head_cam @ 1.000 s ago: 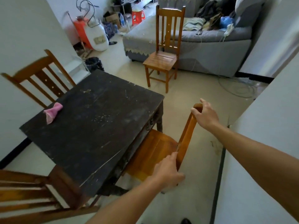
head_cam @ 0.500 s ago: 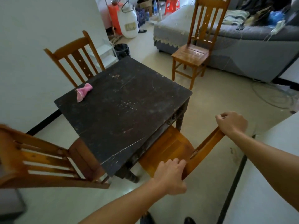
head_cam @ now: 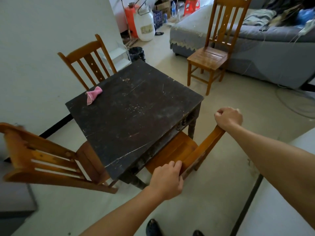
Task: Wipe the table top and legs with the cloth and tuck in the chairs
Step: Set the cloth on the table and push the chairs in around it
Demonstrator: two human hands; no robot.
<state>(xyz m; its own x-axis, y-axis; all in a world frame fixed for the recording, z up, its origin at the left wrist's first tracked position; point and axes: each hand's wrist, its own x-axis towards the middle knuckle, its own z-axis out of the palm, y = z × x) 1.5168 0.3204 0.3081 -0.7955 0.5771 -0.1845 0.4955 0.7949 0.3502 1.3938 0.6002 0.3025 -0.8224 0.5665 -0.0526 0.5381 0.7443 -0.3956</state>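
Observation:
A dark, scratched square table (head_cam: 134, 113) stands in the middle. A crumpled pink cloth (head_cam: 92, 96) lies near its far left corner. A wooden chair (head_cam: 177, 150) is on the table's right side, its seat partly under the top. My left hand (head_cam: 167, 179) grips the near end of its backrest. My right hand (head_cam: 228, 118) grips the far end of the same backrest. Another chair (head_cam: 42, 155) is at the near left side, its seat partly under the table, and a third chair (head_cam: 88, 60) stands behind the table against the wall.
A fourth wooden chair (head_cam: 214, 53) stands apart by the grey sofa (head_cam: 265, 51). A white jug (head_cam: 144, 24), an orange tank and a black bin (head_cam: 136, 53) are at the back. A white surface (head_cam: 281, 201) borders my right side; cables lie on the floor.
The view has shifted back and to the right. Both hands keep their hold on the backrest, and the chair's seat has slid further under the table.

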